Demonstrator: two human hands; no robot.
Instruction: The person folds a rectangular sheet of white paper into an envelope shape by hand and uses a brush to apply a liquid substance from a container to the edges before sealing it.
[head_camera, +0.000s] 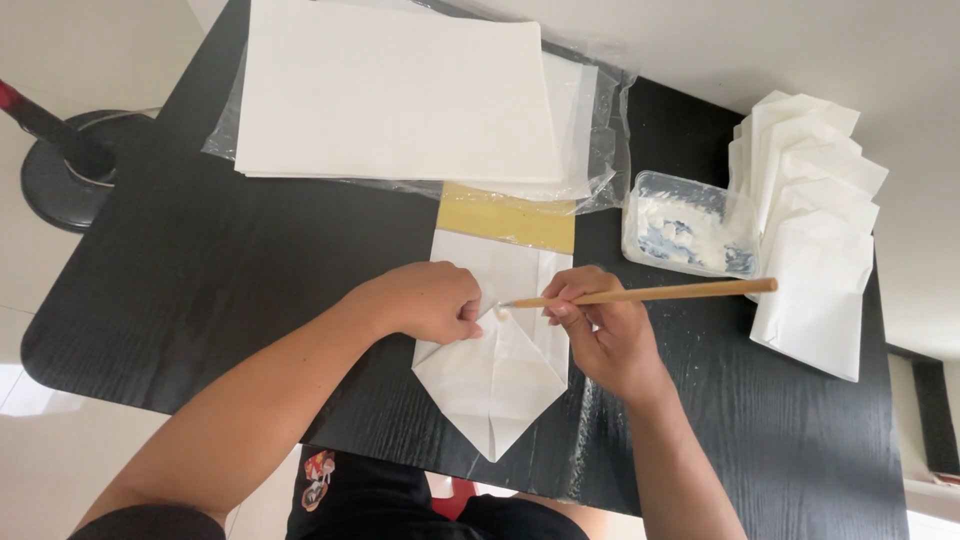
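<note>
Your forearms are reaching in over the black counter (200, 270), which is carrying everything. At its far edge a stack of white sheets (400, 90) is lying on a clear plastic bag (605, 130); to the right, a fanned pile of folded white paper bags (815, 220) is sitting just beside a clear tub of white paste (688, 225).

Straight before you, the half-folded paper bag (495, 370) is lying flat with its pointed flap towards you and a yellow strip (505, 218) at its far end. Your left hand (425, 300) is curled shut, knuckles pressing the paper down; keep that pressure steady so the fold is not shifting. Your right hand (605, 335) is pinching a thin wooden stick (650, 293), its tip touching the crease; I would judge light, short strokes along the edge are serving best.
</note>
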